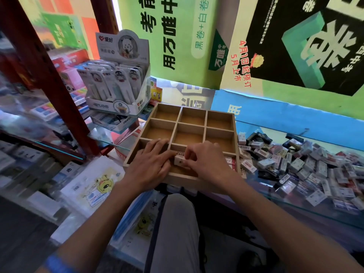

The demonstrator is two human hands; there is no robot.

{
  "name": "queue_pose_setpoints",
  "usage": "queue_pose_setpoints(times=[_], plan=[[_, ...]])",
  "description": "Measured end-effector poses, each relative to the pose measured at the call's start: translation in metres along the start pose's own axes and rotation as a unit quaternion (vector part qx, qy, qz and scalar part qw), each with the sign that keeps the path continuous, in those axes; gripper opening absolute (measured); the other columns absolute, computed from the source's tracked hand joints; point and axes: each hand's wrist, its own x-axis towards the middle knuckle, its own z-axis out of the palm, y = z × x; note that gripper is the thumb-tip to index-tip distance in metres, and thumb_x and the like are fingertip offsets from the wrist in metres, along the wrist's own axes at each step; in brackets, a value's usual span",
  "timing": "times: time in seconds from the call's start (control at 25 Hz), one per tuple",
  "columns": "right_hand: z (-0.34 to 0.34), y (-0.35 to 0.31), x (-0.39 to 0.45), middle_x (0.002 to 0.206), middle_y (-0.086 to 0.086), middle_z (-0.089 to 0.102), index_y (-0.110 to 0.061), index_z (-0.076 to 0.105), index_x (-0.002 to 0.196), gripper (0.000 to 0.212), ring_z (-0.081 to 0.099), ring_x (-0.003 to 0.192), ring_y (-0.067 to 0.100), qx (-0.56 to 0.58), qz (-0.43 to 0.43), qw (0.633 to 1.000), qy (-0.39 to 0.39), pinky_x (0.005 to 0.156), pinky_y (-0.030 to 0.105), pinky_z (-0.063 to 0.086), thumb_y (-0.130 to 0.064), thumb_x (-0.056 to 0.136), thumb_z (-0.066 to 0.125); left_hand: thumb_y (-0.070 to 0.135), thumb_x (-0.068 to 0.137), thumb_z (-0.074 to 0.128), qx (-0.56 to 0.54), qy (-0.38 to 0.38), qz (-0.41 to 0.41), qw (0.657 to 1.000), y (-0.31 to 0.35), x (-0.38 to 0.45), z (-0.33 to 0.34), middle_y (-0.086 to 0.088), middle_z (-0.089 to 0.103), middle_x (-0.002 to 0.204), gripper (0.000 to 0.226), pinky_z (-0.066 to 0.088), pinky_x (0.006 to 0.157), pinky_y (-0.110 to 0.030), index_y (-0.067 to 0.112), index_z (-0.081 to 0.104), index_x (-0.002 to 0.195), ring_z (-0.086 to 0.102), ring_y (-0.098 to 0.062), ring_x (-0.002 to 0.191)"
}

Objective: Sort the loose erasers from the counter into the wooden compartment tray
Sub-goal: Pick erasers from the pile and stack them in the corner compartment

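Over the wooden tray's (235, 123) near-middle compartment, the right hand (204, 160) has its grip pinching a white eraser (179, 160), the left hand (149, 162) lies flat with fingers spread beside it, and loose erasers (307, 166) heap on the bench to the right

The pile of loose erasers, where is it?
In the head view, the pile of loose erasers lies on the glass counter at the right, just beside the wooden tray and under the blue poster.
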Motion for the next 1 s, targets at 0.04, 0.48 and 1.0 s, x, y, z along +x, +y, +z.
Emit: queue_pose_setpoints(times=[0.04, 0.48, 1.0], plan=[[0.002, 0.001, -0.001, 0.087, -0.008, 0.064, -0.031, 0.063, 0.089, 0.014, 0.053, 0.088, 0.011, -0.045, -0.011, 0.999, 0.021, 0.089, 0.037, 0.045, -0.044, 0.087, 0.066, 0.05, 0.09, 0.014, 0.002, 0.0, -0.002, 1.0, 0.001, 0.0, 0.0, 0.004, 0.024, 0.154, 0.056, 0.041, 0.101, -0.043, 0.038, 0.044, 0.136, 0.018, -0.018, 0.141], [0.004, -0.005, -0.002, 0.089, -0.002, 0.063, -0.028, 0.067, 0.09, 0.016, 0.049, 0.095, 0.018, -0.087, -0.065, 0.994, 0.027, 0.088, 0.039, 0.033, -0.038, 0.094, 0.054, 0.053, 0.09, 0.009, -0.001, -0.001, -0.003, 1.0, 0.002, -0.001, 0.002, 0.001, 0.02, 0.156, 0.054, 0.042, 0.098, -0.04, 0.046, 0.037, 0.135, 0.015, -0.021, 0.143], [-0.044, 0.11, -0.026, 0.099, 0.007, 0.069, -0.016, 0.068, 0.106, 0.027, 0.058, 0.095, 0.03, -0.05, 0.174, 0.969, 0.166, 0.082, 0.042, 0.051, -0.016, 0.082, 0.057, 0.063, 0.082, 0.01, -0.052, -0.025, -0.045, 0.997, 0.011, -0.001, -0.008, 0.008, 0.019, 0.158, 0.058, 0.042, 0.099, -0.047, 0.048, 0.055, 0.115, 0.006, -0.016, 0.145]])
